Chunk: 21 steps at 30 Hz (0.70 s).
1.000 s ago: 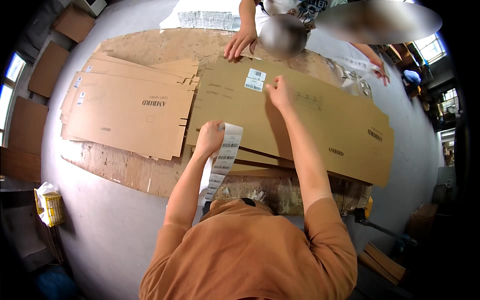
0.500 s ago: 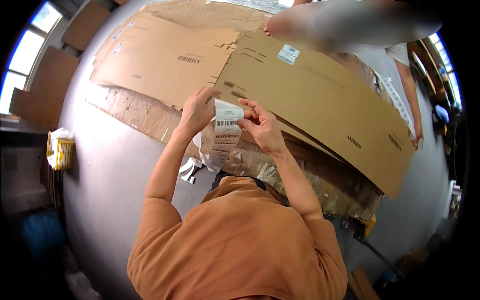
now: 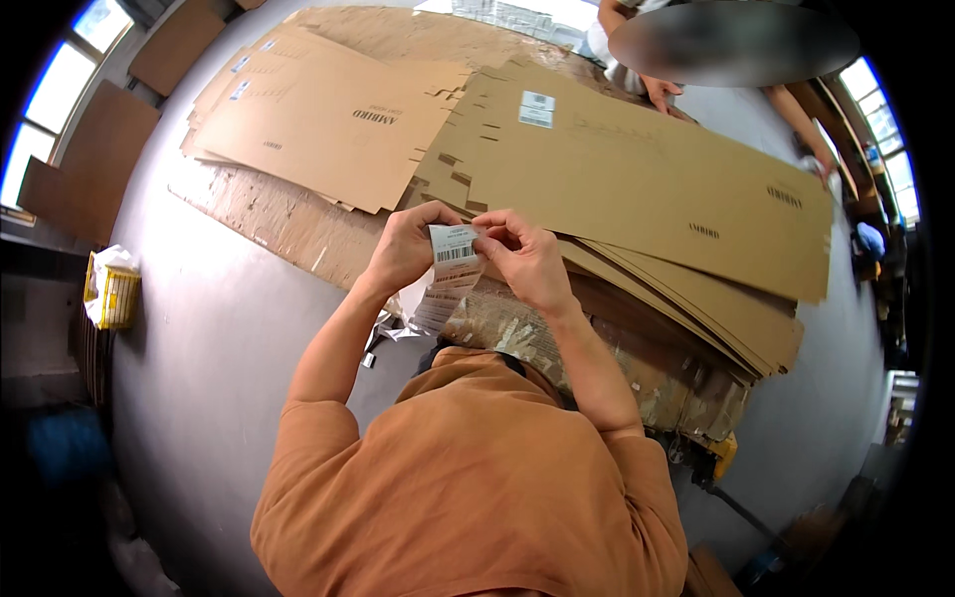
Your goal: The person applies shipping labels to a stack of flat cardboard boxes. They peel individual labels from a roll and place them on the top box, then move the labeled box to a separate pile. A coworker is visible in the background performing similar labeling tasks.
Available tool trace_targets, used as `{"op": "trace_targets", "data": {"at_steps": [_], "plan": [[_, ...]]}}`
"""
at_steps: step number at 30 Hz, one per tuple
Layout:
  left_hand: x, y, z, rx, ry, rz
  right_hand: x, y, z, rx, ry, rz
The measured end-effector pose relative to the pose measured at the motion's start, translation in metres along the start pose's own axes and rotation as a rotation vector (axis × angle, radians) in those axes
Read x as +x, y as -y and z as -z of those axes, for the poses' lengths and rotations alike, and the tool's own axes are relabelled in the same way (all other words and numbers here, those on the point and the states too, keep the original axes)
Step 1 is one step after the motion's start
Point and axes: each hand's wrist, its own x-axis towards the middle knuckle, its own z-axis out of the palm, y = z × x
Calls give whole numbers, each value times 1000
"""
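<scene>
A strip of white barcode labels (image 3: 450, 284) hangs between my two hands above the near edge of the stacked cardboard. My left hand (image 3: 409, 249) is closed on the strip's upper left edge. My right hand (image 3: 525, 261) pinches its upper right corner, thumb and forefinger together. The lower part of the strip curls down toward my body. Beyond my hands lie flat brown cartons in two piles: a left pile (image 3: 318, 129) and a right pile (image 3: 637, 179). The top right carton bears a white label (image 3: 536, 109).
Worn board (image 3: 269, 224) lies under the cartons. Across the right pile, another person's hand (image 3: 659, 92) touches the carton edge. A yellow basket (image 3: 117, 298) with white waste stands on the floor at left. A yellow pallet-jack part (image 3: 724, 456) sits at lower right.
My hands have come closer together at the strip's top. The top right carton has shifted and turned, showing more cartons beneath. The other person's hands have moved along it.
</scene>
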Motion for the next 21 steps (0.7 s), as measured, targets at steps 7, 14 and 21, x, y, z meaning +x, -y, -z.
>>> {"op": "trace_targets", "data": {"at_steps": [7,14,21], "plan": [[23,0,-18,254,36,-171,-10,-2,23,-242,-228,278],[50,14,-35,229,88,-157,-19,2,61,-239,-362,212],[71,18,-61,200,173,-143,-8,-6,122,-40,-500,-12]]}}
